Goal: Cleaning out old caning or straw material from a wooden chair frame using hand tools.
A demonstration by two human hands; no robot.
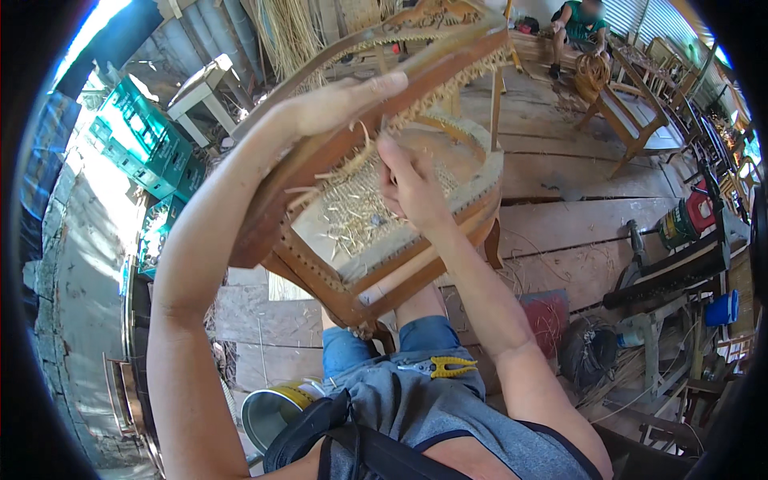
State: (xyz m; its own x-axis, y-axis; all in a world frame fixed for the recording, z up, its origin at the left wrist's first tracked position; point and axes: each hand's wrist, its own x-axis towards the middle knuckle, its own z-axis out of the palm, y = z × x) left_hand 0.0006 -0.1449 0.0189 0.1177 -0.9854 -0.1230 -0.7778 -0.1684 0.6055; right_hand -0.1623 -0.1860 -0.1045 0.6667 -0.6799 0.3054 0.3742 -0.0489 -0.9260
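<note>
A wooden chair (pixel 472 58) with a carved back stands tilted before me, leaning over my lap. My left hand (pixel 340 106) grips the long rail of its backrest, one digit along the wood and the rest partly hidden. Short cane ends bristle from that rail's edge. Right below, my right hand (pixel 412 188) is closed with the thumb up, close against the cane ends; whatever it holds is hidden. Cane scraps (pixel 356 232) lie on the woven seat, inside a frame (pixel 416 264) lined with small holes. Yellow-handled pliers (pixel 452 366) rest on my lap.
A metal can (pixel 268 416) stands by my left side, with green crates (pixel 144 136) farther left. Another chair (pixel 632 120) and a seated person (pixel 584 24) are at the far right. A paint bucket (pixel 688 220), a dark bag (pixel 588 352) and wooden parts crowd the right.
</note>
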